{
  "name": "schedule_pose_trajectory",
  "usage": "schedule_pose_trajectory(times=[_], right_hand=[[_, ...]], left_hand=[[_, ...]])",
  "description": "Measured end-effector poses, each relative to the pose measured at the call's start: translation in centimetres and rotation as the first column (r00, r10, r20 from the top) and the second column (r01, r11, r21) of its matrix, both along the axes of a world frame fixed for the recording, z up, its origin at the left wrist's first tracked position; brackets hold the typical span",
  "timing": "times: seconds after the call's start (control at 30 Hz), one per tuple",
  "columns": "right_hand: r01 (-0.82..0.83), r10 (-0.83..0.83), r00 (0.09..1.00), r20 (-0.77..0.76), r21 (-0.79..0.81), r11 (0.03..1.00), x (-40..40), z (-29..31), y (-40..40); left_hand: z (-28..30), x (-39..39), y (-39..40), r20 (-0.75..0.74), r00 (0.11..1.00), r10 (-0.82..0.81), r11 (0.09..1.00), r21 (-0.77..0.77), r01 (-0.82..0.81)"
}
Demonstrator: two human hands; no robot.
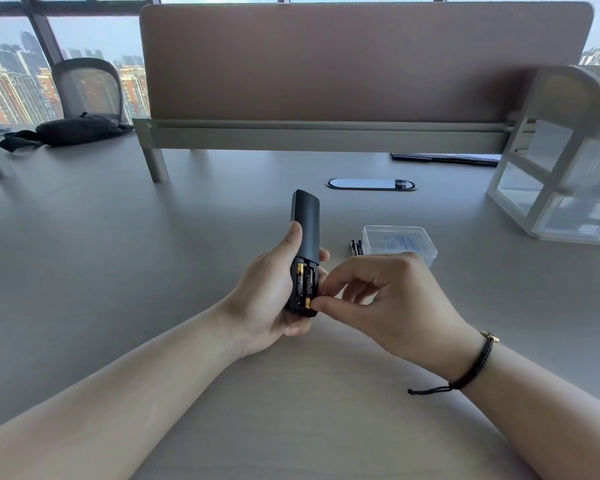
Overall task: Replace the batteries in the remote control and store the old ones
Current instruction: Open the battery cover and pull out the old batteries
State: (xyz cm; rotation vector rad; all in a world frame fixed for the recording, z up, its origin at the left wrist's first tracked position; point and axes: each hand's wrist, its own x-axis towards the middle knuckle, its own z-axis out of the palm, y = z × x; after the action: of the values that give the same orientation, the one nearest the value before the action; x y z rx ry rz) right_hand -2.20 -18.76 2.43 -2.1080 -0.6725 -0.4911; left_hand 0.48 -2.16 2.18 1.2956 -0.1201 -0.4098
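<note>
Black remote (305,223) gripped by left hand (274,292) — right hand (388,299) pinching battery (309,285); labels unreadable.

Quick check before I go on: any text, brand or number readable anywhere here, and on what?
None can be read.
Clear box: blue print on its label, too blurred.
Batteries in the remote: faint print, too small.
Spare batteries on the desk: too small.

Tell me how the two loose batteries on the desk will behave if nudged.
The loose batteries are small cylinders lying on their sides, so they would probably roll on the smooth desk. They look light and rigid. The clear box beside them might stop a roll that way.
</note>
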Motion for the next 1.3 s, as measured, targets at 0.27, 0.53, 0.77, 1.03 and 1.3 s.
schedule_pose_trajectory(times=[0.27, 0.53, 0.77, 1.03, 1.3], right_hand=[[-0.02, 0.026, 0.994, 0.109, -0.064, 0.998, 0.0, 0.0, 0.0], [0.023, 0.026, 0.969, 0.246, -0.194, 0.981, -0.1, 0.2, 0.2], [0.043, 0.057, 0.945, 0.322, -0.296, 0.954, -0.3, 0.2, 0.3], [0.101, 0.061, 0.914, 0.4, -0.372, 0.923, -0.6, 0.1, 1.0], [0.08, 0.07, 0.921, 0.383, -0.361, 0.929, -0.6, -0.1, 1.4]], left_hand=[[0.3, -0.3, -0.2, 0.0, 1.0, 0.015, 0.999, 0.028, -0.015], [0.5, -0.5, -0.4, 0.014, 0.998, 0.059, 0.997, 0.055, -0.06], [0.3, -0.4, -0.7, -0.026, 0.991, 0.128, 0.991, 0.049, -0.127], [0.5, -0.5, -1.1, -0.002, 0.985, 0.171, 0.983, 0.071, -0.17], [0.4, -0.4, -1.3, -0.034, 0.983, 0.179, 0.977, 0.128, -0.174]])
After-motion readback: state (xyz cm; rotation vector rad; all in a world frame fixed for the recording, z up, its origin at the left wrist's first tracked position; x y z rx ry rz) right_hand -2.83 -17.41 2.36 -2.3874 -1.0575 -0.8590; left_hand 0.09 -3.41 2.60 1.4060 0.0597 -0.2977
